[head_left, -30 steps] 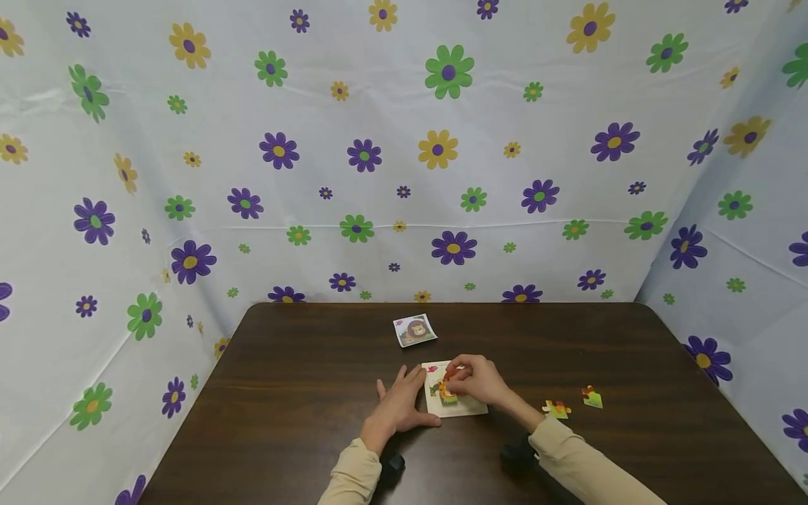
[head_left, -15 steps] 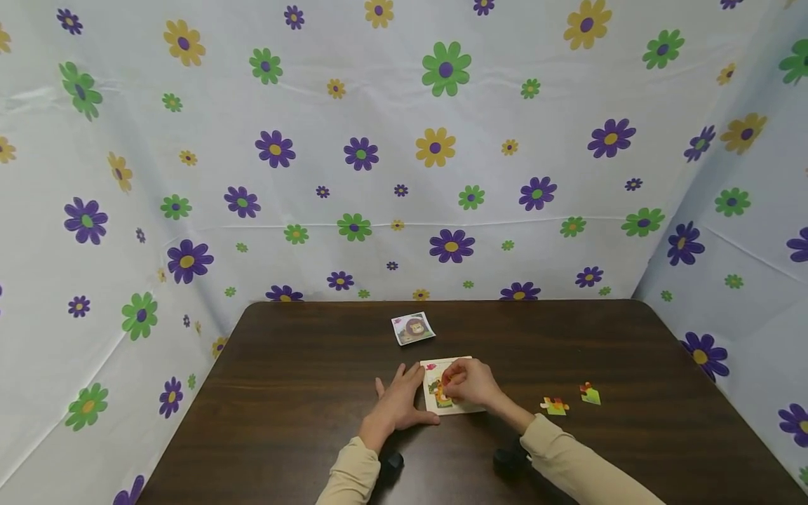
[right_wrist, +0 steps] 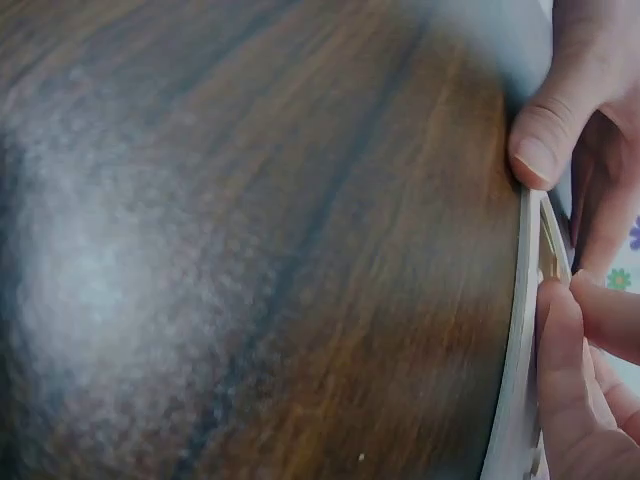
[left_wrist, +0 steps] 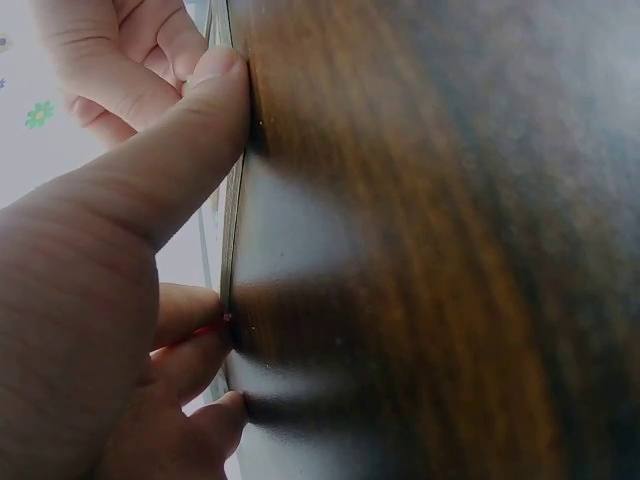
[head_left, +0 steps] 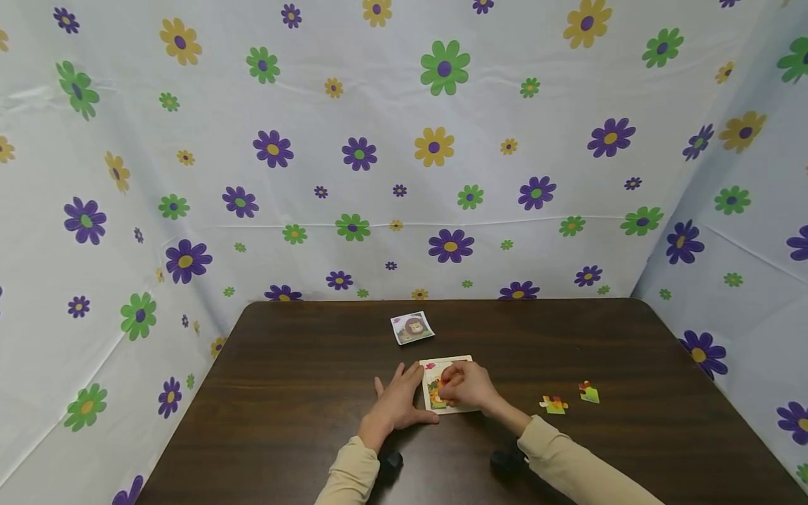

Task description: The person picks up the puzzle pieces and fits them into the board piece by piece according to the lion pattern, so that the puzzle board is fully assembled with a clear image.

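Note:
My left hand (head_left: 398, 401) rests at the left side of a small pale puzzle board (head_left: 463, 409). Its fingers are spread along the left edge, and the thumb touches the near corner. In the left wrist view that thumb (left_wrist: 215, 75) lies against the board's thin edge. With thumb and forefinger, my right hand (head_left: 470, 387) pinches a thin jigsaw piece (right_wrist: 550, 240), tilted at the board's surface. Orange and green artwork (head_left: 435, 397) shows in the board's left part, and a pink shape is printed in its upper left corner. The right hand covers much of the board's right side.
Two loose jigsaw pieces, one orange and green (head_left: 554, 405) and one red and green (head_left: 589, 392), lie to the right on the dark wooden table (head_left: 303, 393). Beyond the board lies a lion picture card (head_left: 412, 327). A flowered curtain (head_left: 391, 175) hangs behind the table.
My right hand has shifted slightly left and turned over the board with the jigsaw piece, bringing it against the left artwork. The left hand keeps its place at the board's edge.

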A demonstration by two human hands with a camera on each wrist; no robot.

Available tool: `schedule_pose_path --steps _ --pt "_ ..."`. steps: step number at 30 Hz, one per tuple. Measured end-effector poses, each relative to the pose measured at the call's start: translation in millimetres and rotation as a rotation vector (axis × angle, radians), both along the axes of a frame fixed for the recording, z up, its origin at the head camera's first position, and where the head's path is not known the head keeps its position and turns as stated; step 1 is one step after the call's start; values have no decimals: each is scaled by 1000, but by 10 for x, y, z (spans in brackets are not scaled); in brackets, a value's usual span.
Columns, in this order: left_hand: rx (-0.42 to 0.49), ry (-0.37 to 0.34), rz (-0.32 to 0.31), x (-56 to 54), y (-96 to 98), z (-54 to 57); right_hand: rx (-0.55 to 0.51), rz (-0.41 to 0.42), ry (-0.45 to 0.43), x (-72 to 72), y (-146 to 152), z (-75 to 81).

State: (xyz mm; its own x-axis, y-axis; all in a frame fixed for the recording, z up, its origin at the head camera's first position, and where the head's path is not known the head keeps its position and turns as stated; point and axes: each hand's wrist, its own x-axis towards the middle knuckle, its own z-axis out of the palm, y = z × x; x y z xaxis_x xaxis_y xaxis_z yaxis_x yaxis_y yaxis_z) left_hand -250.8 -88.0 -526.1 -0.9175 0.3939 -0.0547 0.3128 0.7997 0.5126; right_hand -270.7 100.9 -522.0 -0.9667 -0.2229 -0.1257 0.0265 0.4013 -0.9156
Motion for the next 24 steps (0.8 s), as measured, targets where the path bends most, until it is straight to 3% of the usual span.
schedule_pose_path --steps 13,21,24 --pt "18 -1 5 3 2 -12 267 85 351 25 -21 4" --pt "18 -7 2 2 -9 -4 400 429 745 -11 124 -41" --pt "11 -2 -2 -4 -8 -6 470 501 783 -5 145 -67"
